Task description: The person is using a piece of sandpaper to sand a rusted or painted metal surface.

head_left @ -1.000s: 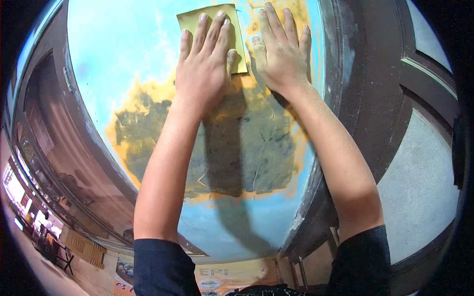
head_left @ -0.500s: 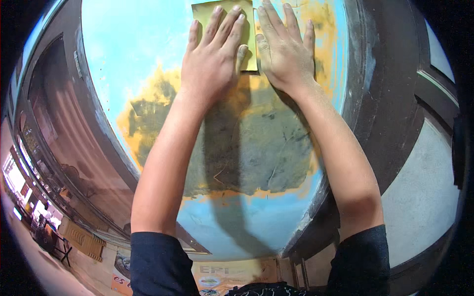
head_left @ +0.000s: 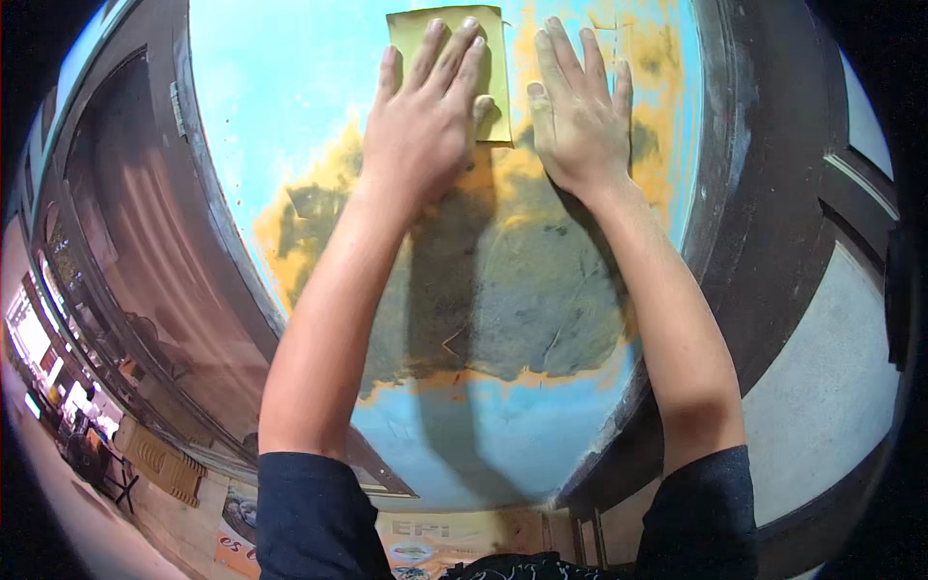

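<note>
Dark wooden framing [head_left: 145, 290] stood at the left of a blue painted panel [head_left: 290, 97], worn to yellow and grey in the middle. Left hand [head_left: 425, 126] lay flat, fingers spread, pressing a yellow-green sheet of sandpaper [head_left: 491, 58] against the far part of the panel. That sheet looked thin, light and limp, best held under the palm. Right hand [head_left: 580, 116] rested flat just beside it, its grip spread on bare paint.
</note>
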The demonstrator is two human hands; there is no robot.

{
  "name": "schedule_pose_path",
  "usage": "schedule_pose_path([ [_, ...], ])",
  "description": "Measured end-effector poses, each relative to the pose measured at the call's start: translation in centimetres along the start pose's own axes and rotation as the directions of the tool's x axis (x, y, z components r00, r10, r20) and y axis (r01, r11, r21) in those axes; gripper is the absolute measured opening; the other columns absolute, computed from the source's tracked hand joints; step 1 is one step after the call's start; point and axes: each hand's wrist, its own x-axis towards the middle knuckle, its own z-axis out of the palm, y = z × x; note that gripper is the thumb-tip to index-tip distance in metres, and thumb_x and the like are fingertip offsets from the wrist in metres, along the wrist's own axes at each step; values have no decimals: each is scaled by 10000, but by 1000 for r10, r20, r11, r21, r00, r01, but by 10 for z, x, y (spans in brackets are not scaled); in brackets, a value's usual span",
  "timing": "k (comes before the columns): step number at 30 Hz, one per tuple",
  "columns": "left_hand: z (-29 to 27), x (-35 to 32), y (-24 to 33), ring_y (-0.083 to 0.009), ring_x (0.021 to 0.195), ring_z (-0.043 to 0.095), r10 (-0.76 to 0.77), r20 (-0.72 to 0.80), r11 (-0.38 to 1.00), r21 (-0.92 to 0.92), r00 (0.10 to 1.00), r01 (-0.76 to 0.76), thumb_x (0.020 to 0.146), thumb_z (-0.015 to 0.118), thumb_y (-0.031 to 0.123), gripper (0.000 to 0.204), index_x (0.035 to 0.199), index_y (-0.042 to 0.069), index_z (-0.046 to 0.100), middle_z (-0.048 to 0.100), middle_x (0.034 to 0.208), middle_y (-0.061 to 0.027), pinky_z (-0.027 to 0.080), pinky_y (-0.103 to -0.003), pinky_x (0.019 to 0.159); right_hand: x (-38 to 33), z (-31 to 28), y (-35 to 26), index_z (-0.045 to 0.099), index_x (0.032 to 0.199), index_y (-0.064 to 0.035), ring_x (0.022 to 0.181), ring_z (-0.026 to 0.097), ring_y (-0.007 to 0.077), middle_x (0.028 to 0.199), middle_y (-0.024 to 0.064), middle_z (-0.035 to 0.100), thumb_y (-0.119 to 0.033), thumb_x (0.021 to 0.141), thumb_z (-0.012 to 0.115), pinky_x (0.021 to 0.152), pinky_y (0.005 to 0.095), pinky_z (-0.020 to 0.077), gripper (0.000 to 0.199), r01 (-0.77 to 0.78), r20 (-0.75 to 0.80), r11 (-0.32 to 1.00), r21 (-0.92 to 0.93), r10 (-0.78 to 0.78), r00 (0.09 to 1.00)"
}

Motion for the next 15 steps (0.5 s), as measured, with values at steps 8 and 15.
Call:
schedule_pose_path([
  [8,-9,-43,14,-293,1574,249,-36,147,999,-31,988,41,1068,468,263,560,1566,21,389,283,1696,-116,194,-543,1259,-9,3,-11,460,1550,-138,1531,304,285,1654,16,366,-355,1053,482,1227,614,180,543,-11,-2,1000,-17,11,1000],
  [15,0,-34,36,-304,1600,157,-64,166,979,-182,984,94,979,481,160,640,1584,4,341,188,1725,-129,144,-544,1272,-7,2,-14,443,1561,-123,1544,275,277,1669,23,338,-360,1062,463,1232,600,172,553,-25,7,1000,-17,25,1000],
])
